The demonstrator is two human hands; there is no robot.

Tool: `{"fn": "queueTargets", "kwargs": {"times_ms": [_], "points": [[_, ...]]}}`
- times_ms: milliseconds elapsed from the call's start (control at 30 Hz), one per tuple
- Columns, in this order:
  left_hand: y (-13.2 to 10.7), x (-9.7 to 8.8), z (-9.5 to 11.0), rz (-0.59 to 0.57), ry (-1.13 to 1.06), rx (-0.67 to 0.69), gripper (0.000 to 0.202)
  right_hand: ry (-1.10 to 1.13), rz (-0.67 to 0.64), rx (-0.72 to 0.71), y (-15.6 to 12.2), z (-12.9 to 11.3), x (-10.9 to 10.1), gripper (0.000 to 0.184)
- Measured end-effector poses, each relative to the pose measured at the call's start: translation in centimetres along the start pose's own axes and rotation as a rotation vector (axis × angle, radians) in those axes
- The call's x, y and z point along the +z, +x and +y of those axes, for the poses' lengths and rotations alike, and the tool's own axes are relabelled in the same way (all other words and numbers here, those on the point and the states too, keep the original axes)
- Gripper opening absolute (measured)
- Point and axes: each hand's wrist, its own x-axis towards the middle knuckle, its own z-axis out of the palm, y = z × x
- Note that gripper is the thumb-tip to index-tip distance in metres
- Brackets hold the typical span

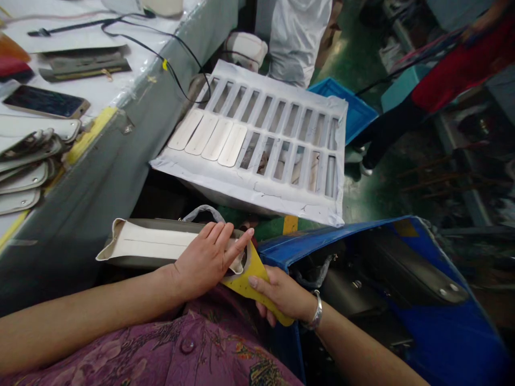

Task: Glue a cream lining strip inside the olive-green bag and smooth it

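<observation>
A dark olive handbag (153, 222) with a cream panel (148, 241) lies sideways across my lap, its plastic-wrapped handle (203, 210) on the far side. My left hand (211, 256) holds it near its right end, fingers laid over the cream panel and thumb out of sight. In my right hand (284, 292) is a yellow flat piece (255, 271), pinched between thumb and fingers. The upper part of that piece meets the bag's right end; whether it reaches inside, I cannot tell.
Ahead stands a white slotted rack (257, 187) bearing several cream strips (215, 140). At right, a blue bin (450, 332) contains dark bags (406, 268). The left table holds a phone (46, 101), stacked cream pieces (24, 179) and a black cable (132, 21). Another person in red (450, 75) stands farther right.
</observation>
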Motion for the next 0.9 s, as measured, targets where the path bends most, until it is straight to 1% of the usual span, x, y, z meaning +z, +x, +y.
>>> {"fn": "queueTargets", "kwargs": {"times_ms": [167,367,433,500,567,600,767,900], "points": [[-0.1,0.1,-0.5,0.020,-0.050,0.030,0.061,0.060,-0.001,0.007,0.2,0.1,0.5,0.043],[-0.3,0.2,-1.4,0.008,-0.136,0.089,0.068,0.110,0.048,0.042,0.4,-0.1,0.9,0.047],[-0.4,0.1,-1.8,-0.019,-0.189,0.110,0.075,0.129,0.050,0.064,0.5,0.1,1.0,0.048],[-0.4,0.0,-2.1,-0.047,-0.252,0.133,0.092,0.145,0.058,0.082,0.6,0.3,1.2,0.048],[-0.4,0.1,-2.3,-0.039,-0.292,0.146,0.108,0.150,0.074,0.077,0.6,0.4,1.3,0.049],[-0.4,0.2,-2.4,-0.024,-0.295,0.146,0.111,0.148,0.085,0.065,0.6,0.4,1.4,0.049],[-0.1,0.8,-2.4,0.036,-0.285,0.128,0.100,0.126,0.160,-0.013,1.2,-0.1,1.7,0.046],[0.2,0.9,-2.7,0.040,-0.302,0.113,0.091,0.082,0.251,-0.064,2.5,-0.2,2.0,0.043]]}}
